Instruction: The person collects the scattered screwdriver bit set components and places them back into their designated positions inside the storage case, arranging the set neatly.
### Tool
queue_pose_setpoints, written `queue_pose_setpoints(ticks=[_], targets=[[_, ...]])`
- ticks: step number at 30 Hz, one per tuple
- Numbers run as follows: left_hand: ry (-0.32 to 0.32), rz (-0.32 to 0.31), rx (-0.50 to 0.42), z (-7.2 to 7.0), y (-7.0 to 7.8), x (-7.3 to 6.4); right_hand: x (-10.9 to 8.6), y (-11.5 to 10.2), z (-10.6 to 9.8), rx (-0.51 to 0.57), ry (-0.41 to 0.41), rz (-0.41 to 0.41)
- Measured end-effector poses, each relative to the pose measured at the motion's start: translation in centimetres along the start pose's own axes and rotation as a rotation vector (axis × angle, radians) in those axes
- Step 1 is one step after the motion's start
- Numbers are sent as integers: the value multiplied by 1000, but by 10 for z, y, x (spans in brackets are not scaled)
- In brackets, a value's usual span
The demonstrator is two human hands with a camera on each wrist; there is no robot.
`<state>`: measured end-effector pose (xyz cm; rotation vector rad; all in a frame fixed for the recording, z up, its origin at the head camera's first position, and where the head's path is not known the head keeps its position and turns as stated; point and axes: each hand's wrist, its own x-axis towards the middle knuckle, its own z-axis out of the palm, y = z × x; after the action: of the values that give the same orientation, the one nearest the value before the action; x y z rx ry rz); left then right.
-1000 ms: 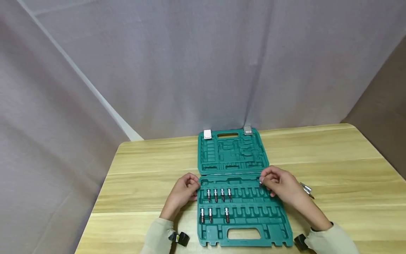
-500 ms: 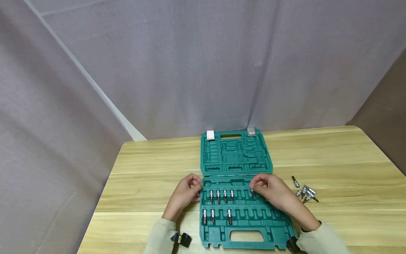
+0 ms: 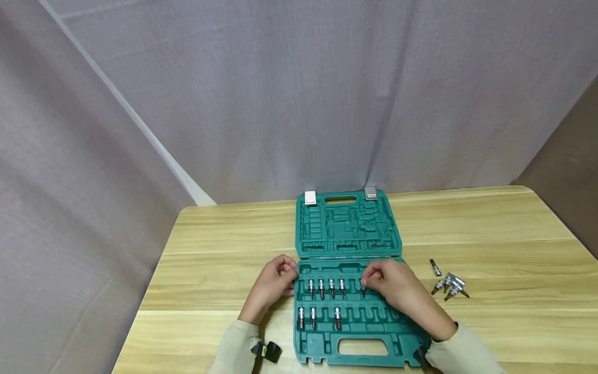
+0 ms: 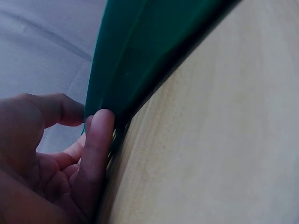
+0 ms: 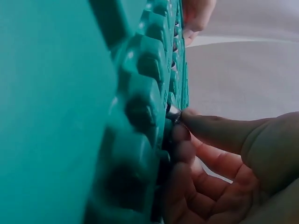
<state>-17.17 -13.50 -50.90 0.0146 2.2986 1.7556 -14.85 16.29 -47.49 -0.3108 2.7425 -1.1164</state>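
A green tool case (image 3: 317, 333) lies unfolded on the table, with moulded slots in its lower half. At its left side, my left hand (image 3: 276, 279) grips the edge; in the left wrist view its thumb and index finger (image 4: 70, 109) are at the case wall. My right hand (image 3: 391, 283) pinches a bit socket (image 3: 363, 289) by its silver end, dark tip down, over the upper slot row. The same silver end (image 5: 174, 112) shows between thumb and fingers in the right wrist view. Several bit sockets (image 3: 331, 287) sit in the upper row, and 3 more (image 3: 313, 318) in the lower.
Right of the case, several loose bit sockets (image 3: 450, 285) lie in a small pile, one (image 3: 435, 267) a little apart. The case lid (image 3: 348, 223) lies back towards the curtain (image 3: 280, 104), its two latches at the far edge. The wooden table (image 3: 224, 234) extends on both sides.
My right hand has moved left along the upper row with the bit socket, uncovering the loose sockets on the right. My left hand keeps its place at the case edge.
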Motion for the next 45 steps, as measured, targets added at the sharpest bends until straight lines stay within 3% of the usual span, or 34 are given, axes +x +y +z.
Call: queue_pose_setpoints(ticks=[7, 17, 27, 30, 36, 45], targets=[[-2, -1, -2, 0, 1, 0, -2, -6, 2, -76, 35, -33], [-3, -5, -2, -1, 1, -1, 1, -9, 2, -113, 4, -19], [-9, -10, -9, -1, 2, -3, 15, -5, -13, 47, -177, 83], [-9, -6, -13, -1, 3, -4, 21, -6, -16, 48, -208, 95], [-12, 0, -16, 0, 3, -4, 23, -6, -16, 39, -214, 120], [-7, 8, -10, 0, 2, -2, 8, 12, -17, 261, -143, 26]])
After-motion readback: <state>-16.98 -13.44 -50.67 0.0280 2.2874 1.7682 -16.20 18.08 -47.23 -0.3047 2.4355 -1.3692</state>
